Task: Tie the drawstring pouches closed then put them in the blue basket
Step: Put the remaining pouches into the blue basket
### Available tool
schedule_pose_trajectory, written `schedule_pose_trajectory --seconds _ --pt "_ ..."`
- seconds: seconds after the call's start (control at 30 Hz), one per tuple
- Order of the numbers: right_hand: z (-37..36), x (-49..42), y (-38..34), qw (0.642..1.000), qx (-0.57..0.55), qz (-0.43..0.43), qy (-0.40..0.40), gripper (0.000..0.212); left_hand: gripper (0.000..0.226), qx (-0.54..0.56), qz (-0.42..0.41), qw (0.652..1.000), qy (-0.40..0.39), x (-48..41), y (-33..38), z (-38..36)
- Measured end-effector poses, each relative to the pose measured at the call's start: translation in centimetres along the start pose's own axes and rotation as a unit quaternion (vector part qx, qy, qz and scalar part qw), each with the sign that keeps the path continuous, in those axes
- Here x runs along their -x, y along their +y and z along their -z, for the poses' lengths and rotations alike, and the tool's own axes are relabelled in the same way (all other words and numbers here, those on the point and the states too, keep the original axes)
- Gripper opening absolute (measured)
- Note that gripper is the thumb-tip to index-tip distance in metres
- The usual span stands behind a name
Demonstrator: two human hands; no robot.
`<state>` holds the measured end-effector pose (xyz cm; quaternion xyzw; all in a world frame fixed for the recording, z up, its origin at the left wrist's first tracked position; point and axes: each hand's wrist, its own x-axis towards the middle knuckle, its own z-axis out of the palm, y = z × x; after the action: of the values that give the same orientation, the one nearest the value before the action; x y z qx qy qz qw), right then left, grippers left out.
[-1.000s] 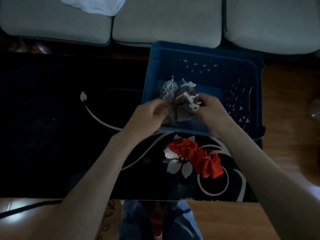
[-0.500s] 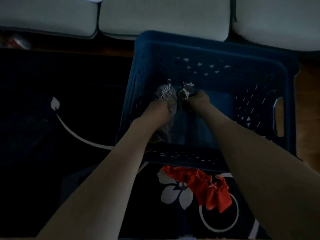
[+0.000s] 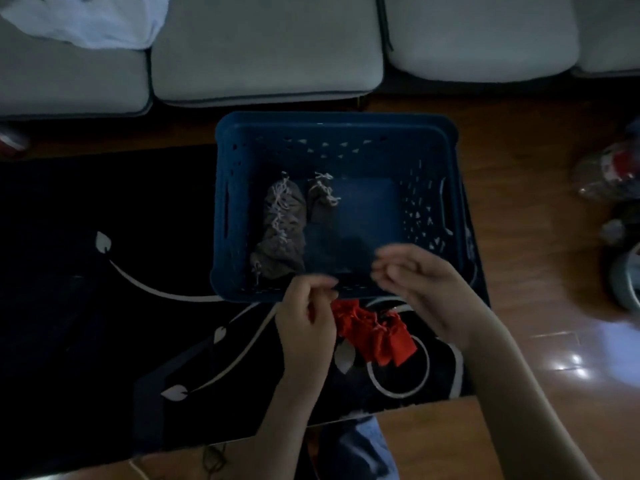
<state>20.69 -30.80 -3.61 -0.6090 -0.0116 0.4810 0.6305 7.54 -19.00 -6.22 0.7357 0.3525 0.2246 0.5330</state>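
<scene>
1. Red pouches point(image 3: 377, 336): a soft, light cloth heap on the dark mat point(image 3: 104, 306), just outside the blue basket's point(image 3: 332, 119) near rim at 6 o'clock. Judged limp and unbreakable. Pinch each one by its gathered neck, where the pale cord shows.
2. Blue basket: holds the grey pouches point(image 3: 282, 223) in its 9 o'clock half, with their cords bunched toward 12 o'clock.
3. Your left hand point(image 3: 304, 320): just beside the red heap at its 9 o'clock, fingers loosely curled, nothing visible in them. Whether it touches the heap cannot be told.
4. Your right hand point(image 3: 422, 282): over the basket's near rim, at 2 o'clock of the left hand, loosely curled and empty.
</scene>
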Motion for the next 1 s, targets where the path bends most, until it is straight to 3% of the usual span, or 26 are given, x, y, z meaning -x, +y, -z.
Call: schedule_pose_trajectory --seconds 0.07,0.17,0.23,0.33,0.37,0.43,0.5,0.57,0.73,0.87,1.0 --pt "2.6 3.0 2.5 0.998 -0.054 -0.016 -0.015 0.023 0.024 -0.050 -0.087 0.995 -0.028 1.4 -1.3 0.2" --pt "5.5 5.1 8.6 0.997 -0.006 -0.069 0.024 0.032 0.022 -0.138 -0.233 0.957 -0.103 2.1 -2.9 0.1" --pt "6.7 4.6 12.9 0.991 0.063 -0.079 0.092 0.014 0.018 -0.180 -0.355 0.905 -0.151 2.8 -4.3 0.2" --pt "8.0 2.8 18.1 0.926 0.274 -0.100 0.238 0.030 0.015 -0.221 -0.432 0.828 -0.281 5.0 -7.7 0.5" --pt "8.3 2.2 19.1 0.891 0.341 -0.119 0.274 0.040 0.017 -0.240 -0.398 0.818 -0.340 5.4 -8.8 0.4" --pt "8.3 1.6 20.6 0.856 0.375 -0.173 0.310 0.054 0.022 -0.283 -0.207 0.842 -0.410 6.8 -11.6 0.0" --pt "7.7 1.1 20.7 0.852 0.383 -0.182 0.309 0.059 0.021 -0.285 0.082 0.886 -0.356 7.0 -13.4 -0.4" --pt "7.2 0.4 21.0 0.857 0.386 -0.167 0.299 0.061 0.019 -0.226 0.264 0.894 -0.282 7.0 -14.6 -1.1" --pt "5.9 -0.4 22.5 0.884 0.381 -0.129 0.238 0.044 0.021 -0.080 0.322 0.890 -0.312 7.8 -14.3 -4.9" --pt "4.8 0.3 23.6 0.924 0.265 -0.095 0.259 0.020 0.021 -0.087 0.320 0.909 -0.254 8.6 -14.4 -6.2" --pt "4.2 1.5 23.0 0.958 0.132 -0.097 0.234 0.018 0.028 -0.123 0.300 0.906 -0.270 9.1 -15.9 -6.0"
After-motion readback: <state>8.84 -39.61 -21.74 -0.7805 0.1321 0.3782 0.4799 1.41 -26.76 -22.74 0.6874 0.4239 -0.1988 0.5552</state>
